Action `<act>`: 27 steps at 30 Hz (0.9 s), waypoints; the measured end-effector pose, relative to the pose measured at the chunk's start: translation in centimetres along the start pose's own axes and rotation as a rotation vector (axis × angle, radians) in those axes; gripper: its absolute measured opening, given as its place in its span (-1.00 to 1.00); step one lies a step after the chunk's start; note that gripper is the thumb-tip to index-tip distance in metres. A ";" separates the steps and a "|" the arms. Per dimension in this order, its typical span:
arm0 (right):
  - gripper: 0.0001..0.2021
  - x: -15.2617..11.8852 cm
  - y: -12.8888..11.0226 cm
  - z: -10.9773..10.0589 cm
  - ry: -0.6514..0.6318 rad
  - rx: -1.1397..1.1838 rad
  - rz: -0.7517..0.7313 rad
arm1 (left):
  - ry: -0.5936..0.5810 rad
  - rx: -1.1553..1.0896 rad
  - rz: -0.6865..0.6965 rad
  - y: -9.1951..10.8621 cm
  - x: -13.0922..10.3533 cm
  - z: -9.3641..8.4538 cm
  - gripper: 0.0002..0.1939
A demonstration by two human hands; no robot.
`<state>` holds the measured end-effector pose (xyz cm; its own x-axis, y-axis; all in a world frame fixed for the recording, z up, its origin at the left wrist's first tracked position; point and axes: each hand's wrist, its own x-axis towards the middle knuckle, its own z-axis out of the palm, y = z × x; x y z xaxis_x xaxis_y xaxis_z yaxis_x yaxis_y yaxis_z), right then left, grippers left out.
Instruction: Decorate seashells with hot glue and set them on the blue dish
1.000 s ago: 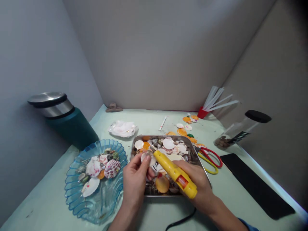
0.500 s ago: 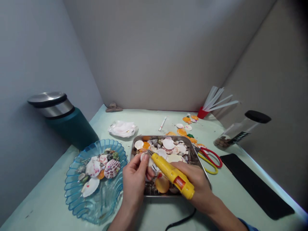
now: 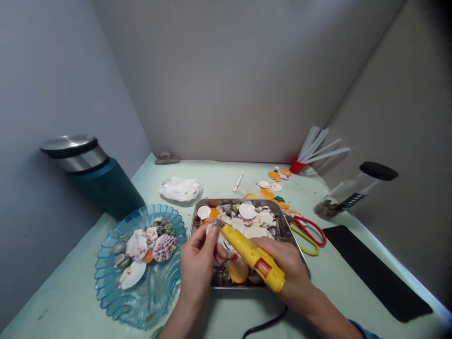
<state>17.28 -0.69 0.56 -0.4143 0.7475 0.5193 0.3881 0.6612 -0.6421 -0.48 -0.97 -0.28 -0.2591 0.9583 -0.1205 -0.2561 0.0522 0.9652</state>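
My right hand (image 3: 282, 259) is wrapped round a yellow hot glue gun (image 3: 252, 256), whose metal nozzle points up and left. Its tip meets, or comes very near, a small white seashell (image 3: 211, 229) pinched between the thumb and fingers of my left hand (image 3: 199, 256). Most of that shell is hidden by my fingers. Both hands are over the near part of a metal tray (image 3: 196, 212) full of mixed shells, among them an orange scallop shell (image 3: 238, 271) below the glue gun. A black cord (image 3: 264, 326) lies on the table under my right wrist.
Left stands a blue shell-shaped dish (image 3: 141, 310) with shells; behind it, a teal bottle (image 3: 106, 188). Right of the tray lie scissors (image 3: 310, 230) and a black strip (image 3: 377, 273). Farther back are a capped jar (image 3: 346, 195), a red cup (image 3: 297, 165) of glue sticks and a plastic bag (image 3: 181, 189).
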 end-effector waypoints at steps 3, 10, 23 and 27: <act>-0.82 0.0 0.0 0.0 0.039 -0.007 -0.013 | 0.017 -0.006 -0.009 0.1 0.1 0.1 -0.61; -0.81 0.1 0.1 0.2 0.027 -0.009 0.006 | 0.023 0.005 -0.007 0.1 0.1 0.1 -0.60; -0.80 0.2 -0.1 0.1 0.048 -0.027 0.000 | 0.039 -0.023 -0.010 0.0 0.1 0.0 -0.60; -0.81 0.2 -0.1 0.1 0.059 -0.042 -0.006 | 0.043 -0.021 -0.010 0.1 0.2 0.0 -0.62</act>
<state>17.06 -0.63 0.64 -0.3680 0.7454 0.5558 0.4206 0.6666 -0.6154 -0.50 -0.80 -0.24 -0.2956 0.9449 -0.1405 -0.2782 0.0555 0.9589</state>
